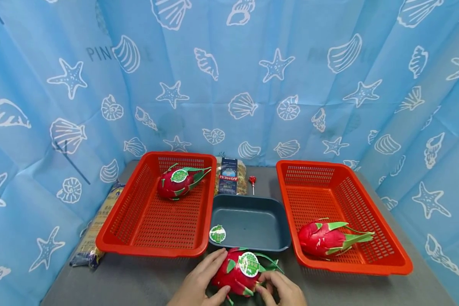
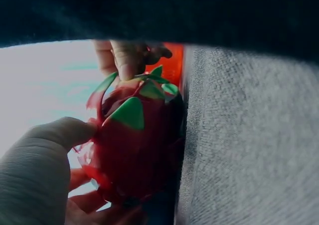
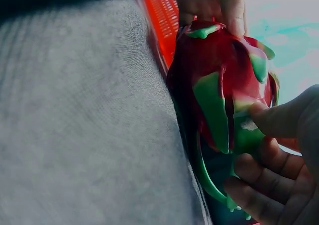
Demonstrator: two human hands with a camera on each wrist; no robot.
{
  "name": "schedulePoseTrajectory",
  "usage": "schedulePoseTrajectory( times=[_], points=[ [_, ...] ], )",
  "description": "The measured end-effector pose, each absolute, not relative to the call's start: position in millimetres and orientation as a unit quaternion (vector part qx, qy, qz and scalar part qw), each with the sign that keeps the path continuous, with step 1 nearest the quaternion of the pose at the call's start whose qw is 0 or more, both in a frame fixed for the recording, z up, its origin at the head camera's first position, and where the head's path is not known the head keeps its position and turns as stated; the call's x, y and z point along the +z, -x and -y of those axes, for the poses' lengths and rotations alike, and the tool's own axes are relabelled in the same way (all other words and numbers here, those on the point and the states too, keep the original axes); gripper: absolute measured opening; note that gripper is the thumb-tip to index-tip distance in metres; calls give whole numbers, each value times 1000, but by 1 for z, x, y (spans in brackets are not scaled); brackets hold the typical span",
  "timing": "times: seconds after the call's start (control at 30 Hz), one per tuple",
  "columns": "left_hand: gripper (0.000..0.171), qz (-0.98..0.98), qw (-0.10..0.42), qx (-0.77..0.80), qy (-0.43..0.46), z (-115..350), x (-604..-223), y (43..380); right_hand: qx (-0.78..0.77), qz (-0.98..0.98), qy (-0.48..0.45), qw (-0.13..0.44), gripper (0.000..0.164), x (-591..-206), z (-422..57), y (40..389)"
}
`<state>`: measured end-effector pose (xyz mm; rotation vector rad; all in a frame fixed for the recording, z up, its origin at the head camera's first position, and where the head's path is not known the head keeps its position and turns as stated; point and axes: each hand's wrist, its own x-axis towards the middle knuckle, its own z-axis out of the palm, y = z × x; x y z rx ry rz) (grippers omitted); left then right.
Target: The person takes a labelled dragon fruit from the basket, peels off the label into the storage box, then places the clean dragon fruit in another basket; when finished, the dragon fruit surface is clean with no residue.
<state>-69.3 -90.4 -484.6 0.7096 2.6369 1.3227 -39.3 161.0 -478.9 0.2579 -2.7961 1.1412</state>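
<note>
A red dragon fruit (image 1: 229, 278) with green scales and a round green-and-white sticker (image 1: 249, 264) lies at the near edge of the table, in front of a dark blue-grey basin (image 1: 248, 247). My left hand (image 1: 199, 282) grips its left side, thumb on the near side and fingers on the far side. At the fruit's leafy right end, my right hand (image 1: 281, 290) pinches a green scale (image 3: 246, 135) between thumb and fingers. Another round sticker (image 1: 217, 234) sits on the basin's near left corner. The fruit's underside is hidden.
Two red plastic baskets flank the basin: the left basket (image 1: 153, 251) holds a dragon fruit (image 1: 172, 187), the right basket (image 1: 361, 268) another dragon fruit (image 1: 321, 239). Behind the basin lie a pasta bag (image 1: 229, 176) and a red lollipop (image 1: 252, 179). A long package (image 1: 95, 229) lies far left.
</note>
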Motion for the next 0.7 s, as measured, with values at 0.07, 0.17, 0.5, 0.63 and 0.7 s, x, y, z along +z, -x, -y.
schedulePoseTrajectory(
  times=[0.07,0.17,0.5,0.63,0.7],
  points=[
    [71,-867,66,438,-229,91,-486,71,374,921,-91,61,24,-478,-162,40],
    [71,-865,77,445,-221,91,-486,73,369,922,-98,71,24,-475,-164,40],
    [70,-862,68,447,-229,93,-489,73,382,915,-60,119,20,-449,-163,52],
    [70,-859,66,450,-235,94,-489,72,371,925,-48,68,13,-443,-159,61],
    [69,-858,63,451,-240,94,-489,71,367,928,-42,36,18,-441,-156,64]
  ],
)
